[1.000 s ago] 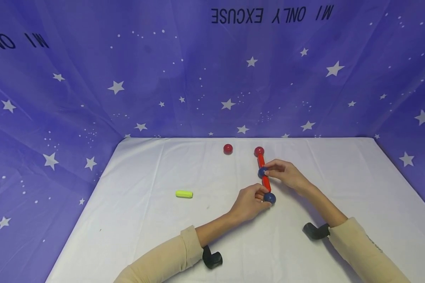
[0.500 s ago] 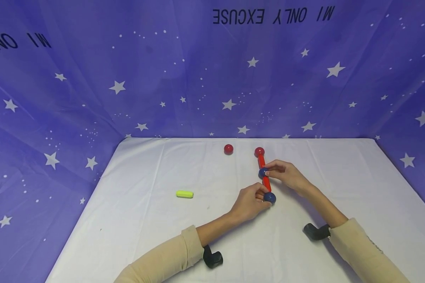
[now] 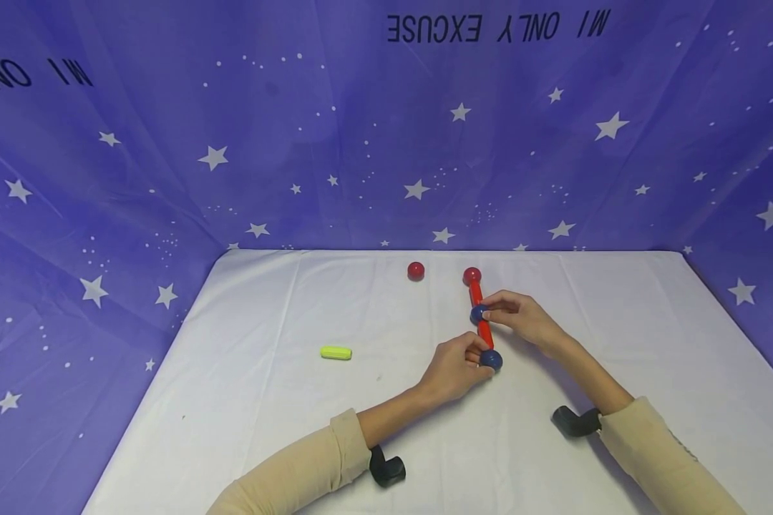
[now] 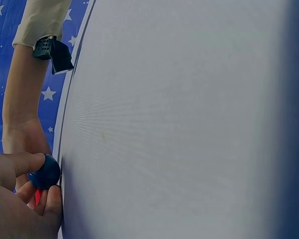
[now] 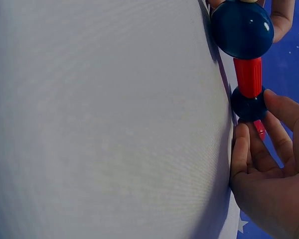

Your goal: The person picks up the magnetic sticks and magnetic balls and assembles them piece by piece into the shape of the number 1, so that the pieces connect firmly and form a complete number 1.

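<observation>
A straight chain of balls and rods lies on the white-covered table. From far to near it runs: red ball point(image 3: 472, 275), red rod point(image 3: 475, 292), middle blue ball point(image 3: 477, 314), second red rod point(image 3: 485, 333), near blue ball point(image 3: 492, 360). My left hand point(image 3: 452, 368) holds the near blue ball between thumb and fingers; the left wrist view shows that ball point(image 4: 46, 172) in the grip. With thumb and fingertips, my right hand point(image 3: 523, 320) pinches the middle blue ball, seen also in the right wrist view as a blue ball point(image 5: 249, 104) below the larger-looking near one.
A loose red ball point(image 3: 415, 271) sits near the table's back edge, left of the chain. Farther left and nearer lies a short yellow-green rod point(image 3: 336, 352). Purple star-printed cloth point(image 3: 361, 143) rises behind the white tablecloth point(image 3: 264, 429). Black mounts point(image 3: 386, 471) hang from both forearms.
</observation>
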The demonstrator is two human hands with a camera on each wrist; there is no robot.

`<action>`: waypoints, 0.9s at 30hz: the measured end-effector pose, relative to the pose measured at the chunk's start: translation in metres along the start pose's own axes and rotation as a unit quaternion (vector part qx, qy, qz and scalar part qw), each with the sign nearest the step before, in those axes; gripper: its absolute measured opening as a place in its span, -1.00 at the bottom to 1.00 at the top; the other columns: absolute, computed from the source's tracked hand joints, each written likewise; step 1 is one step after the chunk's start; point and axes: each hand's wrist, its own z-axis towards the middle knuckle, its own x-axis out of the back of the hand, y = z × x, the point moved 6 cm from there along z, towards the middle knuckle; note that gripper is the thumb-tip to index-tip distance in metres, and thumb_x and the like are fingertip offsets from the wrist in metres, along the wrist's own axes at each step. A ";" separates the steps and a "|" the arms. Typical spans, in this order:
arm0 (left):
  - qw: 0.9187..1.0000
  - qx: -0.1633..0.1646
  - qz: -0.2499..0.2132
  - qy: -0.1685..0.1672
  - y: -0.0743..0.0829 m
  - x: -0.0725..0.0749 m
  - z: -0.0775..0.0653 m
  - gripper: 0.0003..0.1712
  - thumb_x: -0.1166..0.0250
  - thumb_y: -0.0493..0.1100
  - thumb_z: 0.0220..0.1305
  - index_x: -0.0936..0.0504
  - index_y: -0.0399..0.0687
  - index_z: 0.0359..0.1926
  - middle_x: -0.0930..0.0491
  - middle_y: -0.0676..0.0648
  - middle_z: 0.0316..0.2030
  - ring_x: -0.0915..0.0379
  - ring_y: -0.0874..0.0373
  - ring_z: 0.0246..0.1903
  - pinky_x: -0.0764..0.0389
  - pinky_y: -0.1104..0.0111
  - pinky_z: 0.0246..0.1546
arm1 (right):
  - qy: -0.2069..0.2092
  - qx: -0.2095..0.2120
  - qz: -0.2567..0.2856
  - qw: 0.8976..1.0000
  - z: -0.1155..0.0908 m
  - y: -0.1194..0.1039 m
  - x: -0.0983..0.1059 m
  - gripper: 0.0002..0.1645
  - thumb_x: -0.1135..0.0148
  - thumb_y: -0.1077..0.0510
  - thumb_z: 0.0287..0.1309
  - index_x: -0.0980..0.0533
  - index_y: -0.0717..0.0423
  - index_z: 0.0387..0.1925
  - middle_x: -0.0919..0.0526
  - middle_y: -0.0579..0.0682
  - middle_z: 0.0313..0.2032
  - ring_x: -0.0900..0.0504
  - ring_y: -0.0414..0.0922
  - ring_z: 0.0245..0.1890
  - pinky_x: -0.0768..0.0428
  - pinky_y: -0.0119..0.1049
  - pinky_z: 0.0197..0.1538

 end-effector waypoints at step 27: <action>0.999 0.009 0.035 -0.020 0.002 0.007 0.000 -0.66 -0.47 -0.37 0.09 -0.62 -0.23 -0.09 -0.67 -0.01 -0.30 -0.58 0.34 -0.32 -0.56 0.58 -0.24 | -0.009 0.007 0.007 1.000 0.000 0.001 0.000 -0.62 -0.31 0.14 0.30 -0.57 0.21 0.09 -0.70 0.15 -0.06 -0.56 0.07 0.05 -0.35 -0.05 0.12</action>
